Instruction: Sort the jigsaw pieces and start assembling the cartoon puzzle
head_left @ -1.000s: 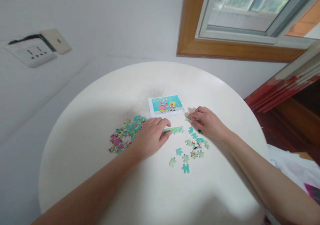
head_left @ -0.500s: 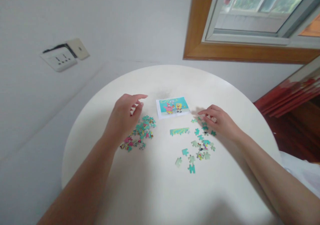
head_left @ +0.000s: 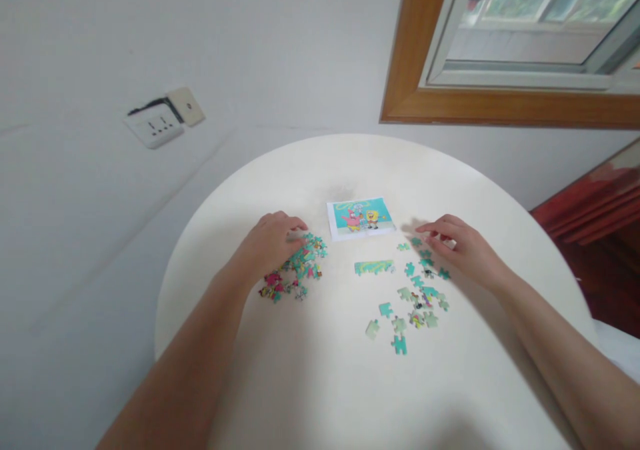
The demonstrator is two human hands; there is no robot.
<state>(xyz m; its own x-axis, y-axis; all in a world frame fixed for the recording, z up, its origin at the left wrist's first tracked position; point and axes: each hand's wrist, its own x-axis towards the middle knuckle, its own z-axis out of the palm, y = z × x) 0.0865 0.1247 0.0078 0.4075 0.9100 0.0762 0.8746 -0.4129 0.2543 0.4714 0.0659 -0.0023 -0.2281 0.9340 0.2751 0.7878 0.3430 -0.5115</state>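
My left hand is at the upper left edge of a heap of jigsaw pieces in teal, pink and yellow. Its fingers are bent, with a gap between forefinger and thumb and nothing visible in it. On the other side, my right hand hovers close to the loose teal pieces, fingers loosely curved and apart, holding nothing that I can see. Between the hands lie a short joined strip of puzzle and, behind it, a cartoon reference picture. More scattered pieces lie nearer to me.
Everything lies on a round white table. Its far edge is close to a white wall with a power socket. A wood-framed window is at the upper right, and a red curtain hangs beyond the table's right side.
My left hand has come down towards the heap, its fingers more bent. My right hand stays by the loose pieces. The whole view has shifted, with the table now further right.
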